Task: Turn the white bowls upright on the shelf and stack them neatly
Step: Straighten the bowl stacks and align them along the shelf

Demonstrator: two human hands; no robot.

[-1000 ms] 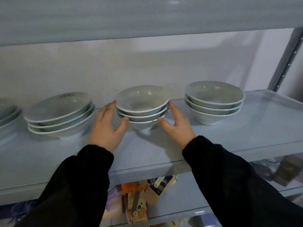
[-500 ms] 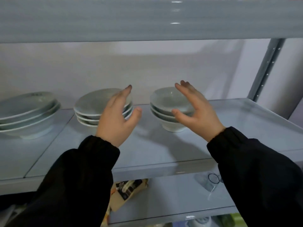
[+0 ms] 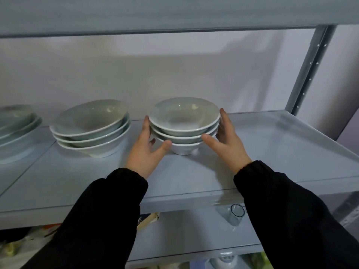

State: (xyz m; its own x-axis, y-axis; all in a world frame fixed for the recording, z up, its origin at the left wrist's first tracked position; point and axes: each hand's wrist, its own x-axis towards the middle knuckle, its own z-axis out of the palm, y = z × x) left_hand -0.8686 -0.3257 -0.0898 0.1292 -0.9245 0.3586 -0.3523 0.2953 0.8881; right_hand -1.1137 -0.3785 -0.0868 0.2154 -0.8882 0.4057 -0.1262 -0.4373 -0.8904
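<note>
Left hand [image 3: 143, 152]: spread wide, straight fingers against the left side of the bowl stack [image 3: 184, 123], thumb tip touching its lowest bowl.
Right hand [image 3: 229, 144]: also spread, fingers flat on the stack's right side, thumb at the front.
Bowl stack: three white bowls, upright and nested, stood on the shelf [image 3: 272, 152] between both hands.
Second stack [image 3: 91, 127]: left of the left hand, apart.
</note>
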